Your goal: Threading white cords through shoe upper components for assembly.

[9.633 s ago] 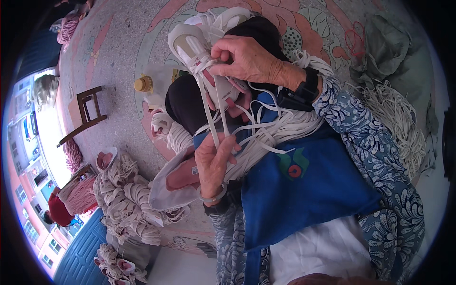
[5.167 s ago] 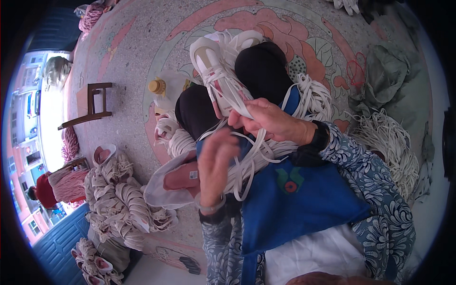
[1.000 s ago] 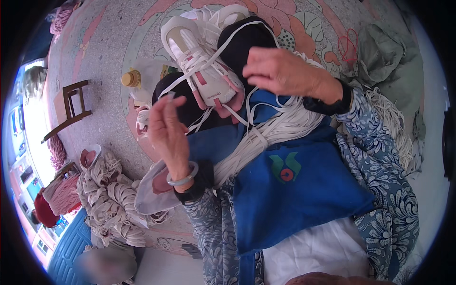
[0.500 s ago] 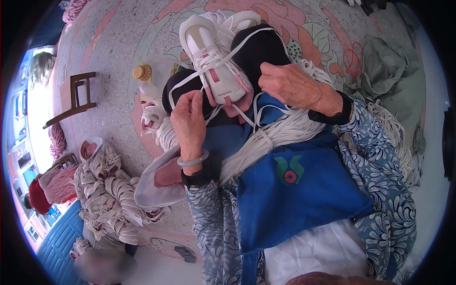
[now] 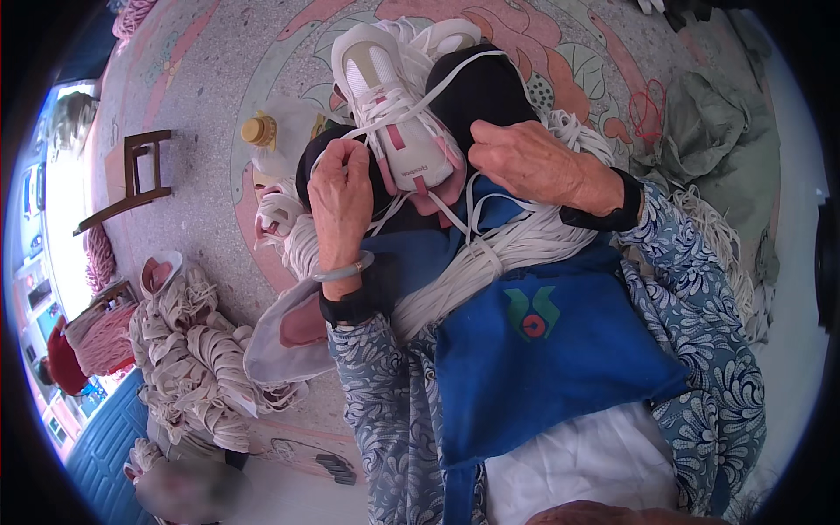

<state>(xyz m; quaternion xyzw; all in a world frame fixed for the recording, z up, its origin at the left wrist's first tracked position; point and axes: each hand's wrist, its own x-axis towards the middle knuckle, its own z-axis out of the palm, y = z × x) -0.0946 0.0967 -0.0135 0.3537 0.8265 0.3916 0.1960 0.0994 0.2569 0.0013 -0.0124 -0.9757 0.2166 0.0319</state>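
Between my knees rests a white and pink sneaker [image 5: 411, 153], its heel toward me, with white laces through its front. My left hand [image 5: 341, 197] is closed in a pinch beside the shoe's left side, on a white shoelace [image 5: 409, 112] that runs to it from the shoe. On the other side, my right hand [image 5: 529, 166] is closed near the heel, thumb and fingers pressed together; what it holds, if anything, is hidden. A thick bundle of white laces [image 5: 490, 254] lies across my lap over the blue apron [image 5: 560, 359].
More white shoes [image 5: 451, 37] lie beyond the sneaker. A bottle with a yellow cap [image 5: 259, 129] stands left of my knee. Heaped shoe parts [image 5: 188, 350] and a small wooden stool [image 5: 136, 175] are farther left. Grey-green cloth [image 5: 709, 122] lies at right.
My left hand has shifted slightly left and up, away from the sneaker. My right hand has moved a little left and down, closer to the heel. The sneaker has stayed in place.
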